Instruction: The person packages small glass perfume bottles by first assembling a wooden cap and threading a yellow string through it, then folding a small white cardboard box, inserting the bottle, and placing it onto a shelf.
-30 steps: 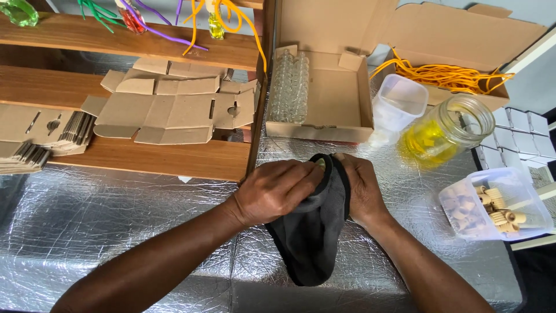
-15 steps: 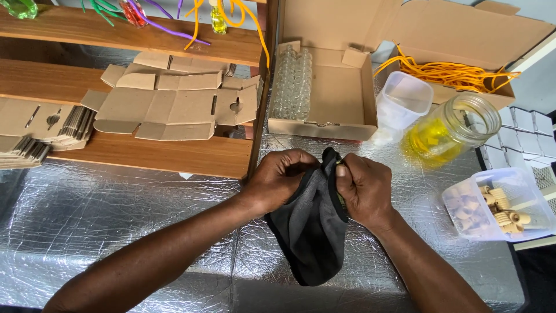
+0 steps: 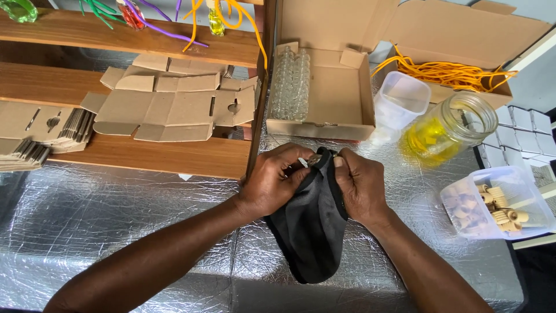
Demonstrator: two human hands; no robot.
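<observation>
Hands curled, pinch grip on blk cloth

My left grip and right grip close round a black cloth, and whatever small thing sits inside it is almost wholly wrapped; only a pale glint shows between my fingertips, too small to tell its shape. The green glass piece on the top shelf is cut by the upper left corner. The stack of flat cardboard blanks runs off the left edge. The white boxes at the right are cut off by that edge. My elbows lie below the bottom edge.
</observation>
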